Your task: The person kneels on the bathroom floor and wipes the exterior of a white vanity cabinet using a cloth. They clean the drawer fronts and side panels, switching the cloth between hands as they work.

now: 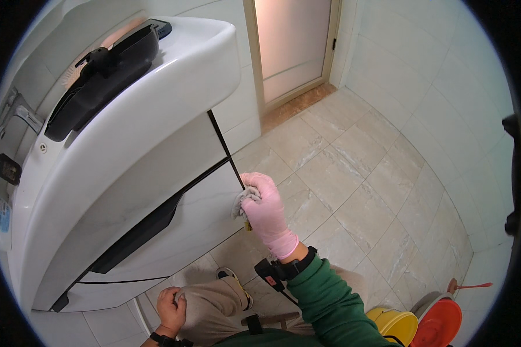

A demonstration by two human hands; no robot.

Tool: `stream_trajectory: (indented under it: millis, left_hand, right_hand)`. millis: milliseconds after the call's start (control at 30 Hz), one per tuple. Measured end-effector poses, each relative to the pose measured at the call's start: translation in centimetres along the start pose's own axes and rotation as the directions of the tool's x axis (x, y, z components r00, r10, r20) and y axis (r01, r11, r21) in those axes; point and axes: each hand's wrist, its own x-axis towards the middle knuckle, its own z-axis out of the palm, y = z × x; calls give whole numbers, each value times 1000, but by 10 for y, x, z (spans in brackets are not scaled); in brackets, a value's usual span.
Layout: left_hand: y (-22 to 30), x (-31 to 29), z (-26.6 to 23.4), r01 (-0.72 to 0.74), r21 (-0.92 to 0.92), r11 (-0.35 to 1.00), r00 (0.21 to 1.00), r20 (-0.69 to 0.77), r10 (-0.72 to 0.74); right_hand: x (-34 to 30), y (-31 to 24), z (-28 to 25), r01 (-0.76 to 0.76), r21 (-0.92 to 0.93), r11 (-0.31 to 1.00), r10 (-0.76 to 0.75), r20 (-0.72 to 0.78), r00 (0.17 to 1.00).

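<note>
My right hand (265, 209) wears a pink glove and is closed around a crumpled grey cloth (239, 202). It presses the cloth to the right edge of the white marbled vanity cabinet (205, 217), just below the black strip between the panels. A small yellow bit shows under the cloth. My left hand (171, 307) is bare and rests on my bent knee with its fingers curled in; I see nothing held in it.
Above the cabinet, the white basin (211, 63) holds a black case (101, 87) and a phone (161, 28). A faucet (29, 118) stands far left. At the lower right are a yellow bucket (395, 325) and a red basin (440, 324). A frosted door (295, 40) stands beyond the tiled floor (336, 185).
</note>
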Motion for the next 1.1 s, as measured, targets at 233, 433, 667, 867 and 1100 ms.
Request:
stream_trajectory:
  millis: [233, 433, 667, 867, 1100]
  left_hand:
    - [1, 0, -1, 15, 13, 1000, 1000, 13, -15]
    - [2, -1, 0, 18, 15, 1000, 1000, 19, -18]
    - [4, 1, 0, 50, 35, 998, 997, 51, -52]
    - [3, 0, 0, 23, 30, 999, 999, 27, -23]
    - [0, -2, -3, 15, 35, 999, 1000, 16, -15]
  right_hand:
    - [-29, 71, 4, -204, -169, 964, 203, -23, 979]
    - [-50, 121, 6, -497, -316, 808, 511, -43, 858]
    - [-60, 128, 28, -772, 92, 629, 777, -108, 620]
    - [-79, 130, 50, -845, 189, 500, 866, -105, 489]
    - [-63, 138, 23, -888, 286, 360, 899, 149, 413]
